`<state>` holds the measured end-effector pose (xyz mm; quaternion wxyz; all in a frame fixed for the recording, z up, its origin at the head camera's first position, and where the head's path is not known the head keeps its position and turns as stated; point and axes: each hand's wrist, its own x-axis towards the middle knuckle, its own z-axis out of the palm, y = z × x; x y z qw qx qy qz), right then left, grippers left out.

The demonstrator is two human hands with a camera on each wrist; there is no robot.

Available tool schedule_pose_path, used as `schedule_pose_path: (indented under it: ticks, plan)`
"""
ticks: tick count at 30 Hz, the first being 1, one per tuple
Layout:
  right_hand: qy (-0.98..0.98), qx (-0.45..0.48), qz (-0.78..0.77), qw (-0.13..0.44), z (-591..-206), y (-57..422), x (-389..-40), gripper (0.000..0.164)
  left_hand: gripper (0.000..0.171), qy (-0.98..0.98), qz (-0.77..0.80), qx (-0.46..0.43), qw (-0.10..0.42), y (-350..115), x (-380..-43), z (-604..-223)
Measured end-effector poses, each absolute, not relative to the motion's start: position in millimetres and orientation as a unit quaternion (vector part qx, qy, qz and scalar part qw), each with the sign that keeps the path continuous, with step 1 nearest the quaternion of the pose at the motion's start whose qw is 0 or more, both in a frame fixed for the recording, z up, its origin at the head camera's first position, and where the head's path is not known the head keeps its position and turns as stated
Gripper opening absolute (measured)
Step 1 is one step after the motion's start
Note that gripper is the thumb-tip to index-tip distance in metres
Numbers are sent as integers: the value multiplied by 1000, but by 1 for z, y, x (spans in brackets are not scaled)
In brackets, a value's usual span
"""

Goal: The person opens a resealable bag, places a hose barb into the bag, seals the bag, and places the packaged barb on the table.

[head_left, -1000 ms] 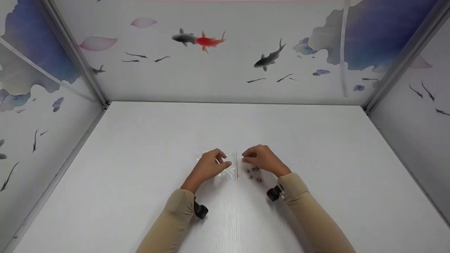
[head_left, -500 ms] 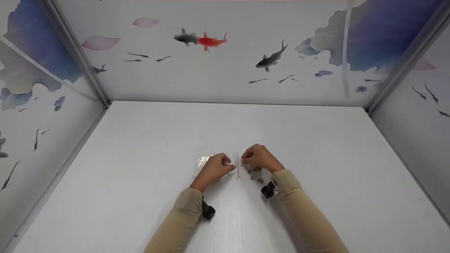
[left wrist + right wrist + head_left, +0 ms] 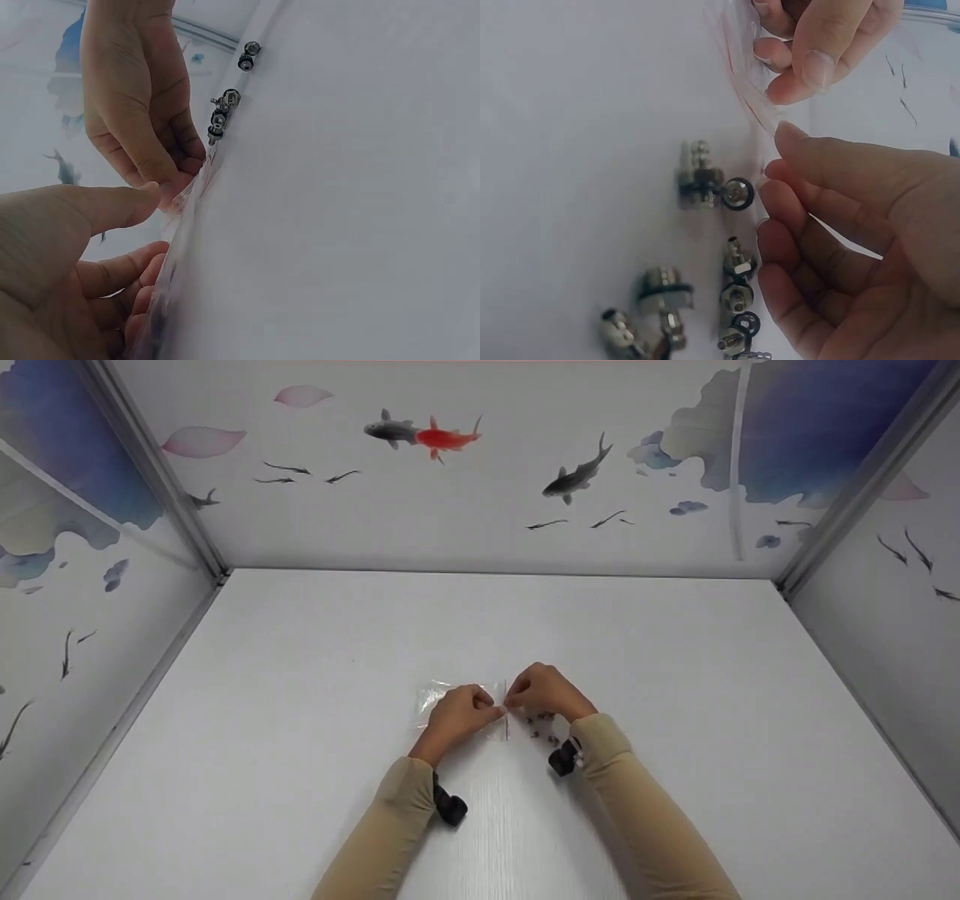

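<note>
A clear plastic zip bag (image 3: 433, 695) lies flat on the white table, its red-lined mouth edge facing right. My left hand (image 3: 459, 715) rests over the bag, thumb reaching to the mouth, its fingers loosely bent and apart from the thumb in the left wrist view. At that same edge my right hand (image 3: 547, 692) pinches the plastic between thumb and forefinger. The raised lip of the bag (image 3: 742, 86) shows in the right wrist view. Small metal barbed fittings (image 3: 701, 180) with black rings lie beside and below the right hand, several in a loose group.
The white tabletop (image 3: 300, 660) runs back to a printed rear panel (image 3: 495, 517) with painted fish. Side panels (image 3: 885, 607) close in left and right. A black wrist camera (image 3: 562, 759) hangs under each tan sleeve, the right one near the fittings.
My right hand has moved left onto the bag's mouth edge and its fingertips now pinch there. The left hand has slid right along the bag, its thumb now at that edge.
</note>
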<state>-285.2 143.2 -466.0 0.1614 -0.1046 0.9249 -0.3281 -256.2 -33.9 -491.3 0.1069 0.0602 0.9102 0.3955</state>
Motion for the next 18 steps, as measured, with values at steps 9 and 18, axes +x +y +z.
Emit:
schedule_pose_path:
  ticks: [9, 18]
  plan:
    - [923, -118, -331, 155, -470, 140, -288, 14, 29, 916, 389, 59, 76, -32, -256, -498]
    - [905, -127, -361, 183, -471, 142, -294, 17, 27, 924, 374, 58, 48, -30, -254, -499]
